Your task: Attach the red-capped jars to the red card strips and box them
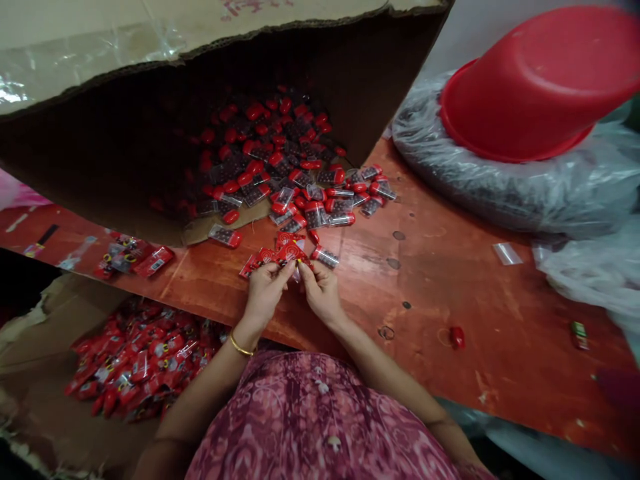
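Observation:
My left hand (263, 288) and my right hand (320, 288) meet over the near part of the red-brown table (450, 280). Both pinch a small red printed packet (286, 253) between the fingertips. A gold bangle (240, 347) circles my left wrist. Just beyond my fingers lies a heap of small clear cases with red caps (300, 187), spilling out of a big cardboard box (150, 133) tipped on its side. One loose case (325, 257) rests beside my right hand.
A red plastic basin (535, 87) sits tilted on a grey plastic-wrapped bundle (500, 180) at the far right. A lower carton (135, 360) at my left holds several filled red packets. More packets (135, 257), a clear bag (507, 253) and a red cap (457, 337) lie on the table.

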Available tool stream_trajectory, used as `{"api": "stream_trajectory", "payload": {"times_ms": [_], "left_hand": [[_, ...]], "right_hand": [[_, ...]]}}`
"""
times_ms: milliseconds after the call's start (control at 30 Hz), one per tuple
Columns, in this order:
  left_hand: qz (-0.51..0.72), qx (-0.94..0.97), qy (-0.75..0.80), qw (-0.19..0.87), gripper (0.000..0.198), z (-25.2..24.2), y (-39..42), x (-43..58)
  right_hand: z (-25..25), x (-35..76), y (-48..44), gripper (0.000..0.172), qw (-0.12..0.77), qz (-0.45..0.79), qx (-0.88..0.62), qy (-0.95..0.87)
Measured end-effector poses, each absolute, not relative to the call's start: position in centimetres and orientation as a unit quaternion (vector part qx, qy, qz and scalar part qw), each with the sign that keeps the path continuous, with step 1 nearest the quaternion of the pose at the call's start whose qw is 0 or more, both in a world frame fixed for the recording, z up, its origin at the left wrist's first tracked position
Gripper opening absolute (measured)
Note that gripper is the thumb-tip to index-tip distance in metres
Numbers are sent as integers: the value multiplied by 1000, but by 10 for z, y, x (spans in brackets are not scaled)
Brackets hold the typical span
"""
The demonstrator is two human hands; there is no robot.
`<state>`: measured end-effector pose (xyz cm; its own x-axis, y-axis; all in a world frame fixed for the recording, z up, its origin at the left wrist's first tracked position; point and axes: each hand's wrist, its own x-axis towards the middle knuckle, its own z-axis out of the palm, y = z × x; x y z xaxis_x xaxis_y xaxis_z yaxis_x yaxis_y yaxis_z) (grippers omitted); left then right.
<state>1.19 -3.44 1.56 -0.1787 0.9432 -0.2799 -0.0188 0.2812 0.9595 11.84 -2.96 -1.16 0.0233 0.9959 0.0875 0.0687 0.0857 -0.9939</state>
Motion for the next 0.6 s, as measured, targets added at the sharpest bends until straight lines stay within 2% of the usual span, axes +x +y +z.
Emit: {"api": "stream_trajectory", "payload": {"times_ms": [167,233,333,400,500,600], "left_hand": [[486,246,602,584,44,10,-38,13],[498,221,603,583,45,11,-36,9],[504,216,605,577,47,14,-32,4],[500,219,603,582,47,15,-29,3],[498,218,600,587,47,16,-26,4],[498,222,601,584,45,17,-25,5]], "right_hand": [[-16,127,-36,40,476,423,-492,-594],[-16,144,-30,37,435,339,-506,-663],[-18,174,-17,37,344,151,-593,-712],[-22,187,-10,37,277,91,-629,-721],[-31,193,-8,29,233,97,-631,-734],[-35,190,-16,20,271,156,-632,-709]]}}
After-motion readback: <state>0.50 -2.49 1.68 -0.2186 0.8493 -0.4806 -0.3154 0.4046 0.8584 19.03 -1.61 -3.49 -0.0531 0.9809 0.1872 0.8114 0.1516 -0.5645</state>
